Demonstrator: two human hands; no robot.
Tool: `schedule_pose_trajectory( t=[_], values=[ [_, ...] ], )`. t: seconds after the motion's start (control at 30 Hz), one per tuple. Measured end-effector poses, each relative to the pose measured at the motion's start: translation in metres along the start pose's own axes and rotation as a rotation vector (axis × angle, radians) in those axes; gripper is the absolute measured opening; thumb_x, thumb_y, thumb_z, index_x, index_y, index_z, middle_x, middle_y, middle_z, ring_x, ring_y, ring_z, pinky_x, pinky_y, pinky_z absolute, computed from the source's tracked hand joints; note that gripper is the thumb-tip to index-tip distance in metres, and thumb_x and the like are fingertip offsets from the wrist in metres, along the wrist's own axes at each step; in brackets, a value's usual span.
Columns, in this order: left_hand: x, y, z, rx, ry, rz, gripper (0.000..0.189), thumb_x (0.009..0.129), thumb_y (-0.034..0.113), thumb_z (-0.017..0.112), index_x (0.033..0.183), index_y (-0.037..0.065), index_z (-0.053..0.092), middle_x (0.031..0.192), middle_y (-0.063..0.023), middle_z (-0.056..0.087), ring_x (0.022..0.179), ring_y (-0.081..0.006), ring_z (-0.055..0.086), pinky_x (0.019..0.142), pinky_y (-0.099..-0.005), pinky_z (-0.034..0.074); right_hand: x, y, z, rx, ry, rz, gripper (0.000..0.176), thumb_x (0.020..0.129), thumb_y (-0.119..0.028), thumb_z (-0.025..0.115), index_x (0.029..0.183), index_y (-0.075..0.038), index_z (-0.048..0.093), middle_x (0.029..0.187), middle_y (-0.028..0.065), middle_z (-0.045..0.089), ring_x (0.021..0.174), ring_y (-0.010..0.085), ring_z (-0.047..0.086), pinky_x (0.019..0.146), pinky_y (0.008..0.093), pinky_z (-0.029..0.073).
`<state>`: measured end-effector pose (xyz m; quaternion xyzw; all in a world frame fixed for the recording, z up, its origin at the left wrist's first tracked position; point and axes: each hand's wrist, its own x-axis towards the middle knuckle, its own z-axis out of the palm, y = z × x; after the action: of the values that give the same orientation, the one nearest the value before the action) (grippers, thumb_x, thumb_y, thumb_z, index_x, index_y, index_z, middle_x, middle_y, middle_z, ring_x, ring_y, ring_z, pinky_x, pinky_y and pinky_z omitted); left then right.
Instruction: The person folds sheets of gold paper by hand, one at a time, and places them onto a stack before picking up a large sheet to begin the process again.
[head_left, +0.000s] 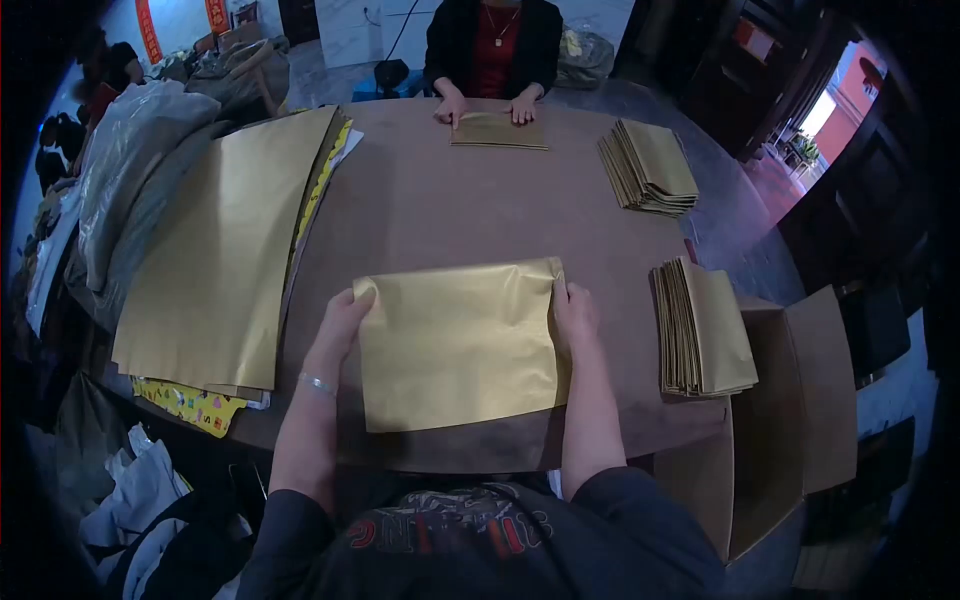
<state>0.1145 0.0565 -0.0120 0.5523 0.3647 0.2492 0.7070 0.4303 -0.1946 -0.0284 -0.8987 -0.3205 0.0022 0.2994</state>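
A gold-brown paper sheet (460, 345), apparently folded over along its far edge, is held up in front of me above the near part of the table. My left hand (347, 315) grips its upper left corner, thumb on the near face. On the other side, my right hand (577, 318) is closed round the upper right edge, where the paper creases and bends. Fingers behind the sheet are hidden. To the left lies a stack of large flat gold-brown sheets (225, 250); two piles of folded paper, a near pile (715, 325) and a far pile (655, 165), stand at the right.
Across the brown table (430, 210), a co-worker's hands press on a folded paper (500, 130). Yellow patterned sheets (190, 402) stick out under the left stack. An open cardboard box (775, 430) stands at the right edge. Plastic-wrapped bundles (140, 170) crowd the left side.
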Motion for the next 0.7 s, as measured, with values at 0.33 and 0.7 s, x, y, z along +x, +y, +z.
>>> schedule_pose_trajectory(
  t=[0.33, 0.7],
  values=[
    [-0.031, -0.006, 0.015, 0.924, 0.178, 0.189, 0.028, 0.083, 0.024, 0.071, 0.087, -0.003, 0.067, 0.079, -0.0162, 0.068, 0.071, -0.0231, 0.066, 0.064, -0.0379, 0.051, 0.003, -0.005, -0.037, 0.076, -0.159, 0.051, 0.046, 0.093, -0.044, 0.052, 0.095, 0.0, 0.067, 0.102, 0.0227, 0.064, 0.1, 0.0405, 0.059, 0.087, 0.0467, 0.046],
    [-0.045, -0.017, 0.027, 1.183, 0.463, 0.538, 0.025, 0.079, 0.03, 0.071, 0.09, 0.008, 0.071, 0.099, -0.0158, 0.066, 0.093, -0.0344, 0.064, 0.08, -0.0417, 0.053, -0.026, 0.04, -0.02, -0.193, -0.042, -0.147, 0.03, 0.09, -0.032, 0.06, 0.097, -0.003, 0.068, 0.102, 0.0158, 0.063, 0.099, 0.0351, 0.057, 0.086, 0.0441, 0.046]
  ],
)
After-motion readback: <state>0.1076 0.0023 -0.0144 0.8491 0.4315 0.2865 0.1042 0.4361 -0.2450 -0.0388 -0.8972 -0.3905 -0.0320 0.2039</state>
